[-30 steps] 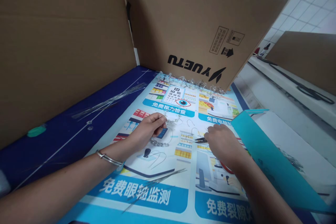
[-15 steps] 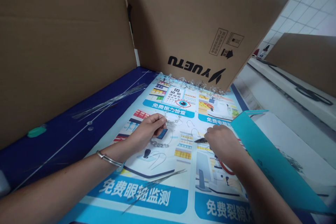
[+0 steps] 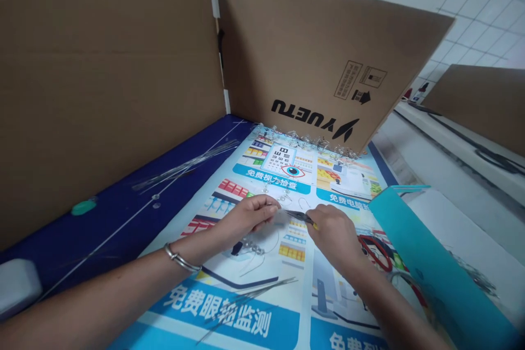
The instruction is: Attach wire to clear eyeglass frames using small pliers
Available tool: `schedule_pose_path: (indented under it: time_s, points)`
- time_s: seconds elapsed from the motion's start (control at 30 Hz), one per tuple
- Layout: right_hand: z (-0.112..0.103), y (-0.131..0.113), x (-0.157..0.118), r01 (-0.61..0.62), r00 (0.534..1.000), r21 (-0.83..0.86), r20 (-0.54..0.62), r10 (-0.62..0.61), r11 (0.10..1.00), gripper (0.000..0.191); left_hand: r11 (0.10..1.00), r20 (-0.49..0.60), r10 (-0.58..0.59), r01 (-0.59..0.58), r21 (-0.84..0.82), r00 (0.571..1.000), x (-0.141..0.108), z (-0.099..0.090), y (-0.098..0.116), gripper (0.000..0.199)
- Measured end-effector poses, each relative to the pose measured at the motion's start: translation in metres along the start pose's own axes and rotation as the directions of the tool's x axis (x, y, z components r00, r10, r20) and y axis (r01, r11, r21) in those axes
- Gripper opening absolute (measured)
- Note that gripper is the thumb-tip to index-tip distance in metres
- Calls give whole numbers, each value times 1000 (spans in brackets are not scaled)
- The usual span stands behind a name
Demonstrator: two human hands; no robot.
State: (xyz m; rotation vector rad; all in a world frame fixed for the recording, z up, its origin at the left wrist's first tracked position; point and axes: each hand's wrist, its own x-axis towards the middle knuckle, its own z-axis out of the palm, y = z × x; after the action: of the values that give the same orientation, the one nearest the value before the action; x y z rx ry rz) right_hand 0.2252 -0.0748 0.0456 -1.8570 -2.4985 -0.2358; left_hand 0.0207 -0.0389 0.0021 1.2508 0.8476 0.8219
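My left hand, with a silver bangle at the wrist, pinches a thin wire piece over the printed sheet. Clear beads hang or lie just below its fingers; which of the two I cannot tell. My right hand is closed around pliers with a yellow handle end. The pliers' dark jaws point left, close to my left fingertips; whether they touch the wire is too small to tell. Loose straight wires lie on the sheet nearer to me.
Cardboard walls stand at the left and back, with clear beaded pieces along the back one. More wires and a green blob lie on the blue surface. A teal-edged box holding metal pieces stands right.
My right hand has brought the pliers left, up to my left fingertips. The whole view has shifted slightly, so the surroundings sit lower and further right.
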Motion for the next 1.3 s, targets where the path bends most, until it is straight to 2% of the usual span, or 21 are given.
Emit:
schedule_pose_path:
  time_s: [0.2,0.37,0.53,0.67,0.83,1.1,1.2,1.3]
  points:
    - [6,-9,-1,44,999,58,24,-46,997,11,997,1,44,-44,64,999,-1,1,1,24]
    - [0,0,1,70,991,193,102,-91,979,19,995,45,71,-74,68,996,-3,-1,6,25]
    - [-3,17,6,22,992,432,103,-73,902,21,998,130,57,-59,11,990,-5,-3,7,23]
    - [2,19,6,29,989,553,105,-104,833,22,992,108,70,-81,101,992,-5,-2,6,21]
    - [9,15,3,20,987,597,116,-112,802,22,973,72,95,-108,205,993,-5,-2,5,21]
    - [11,19,5,-78,981,683,183,-66,727,25,938,31,154,-156,310,988,-5,-1,10,18]
    - [11,20,6,-61,982,699,169,-81,712,25,929,41,158,-162,332,987,-5,-1,9,18]
    - [12,17,5,-18,987,668,132,-94,744,23,917,53,168,-176,357,984,-4,-2,6,18]
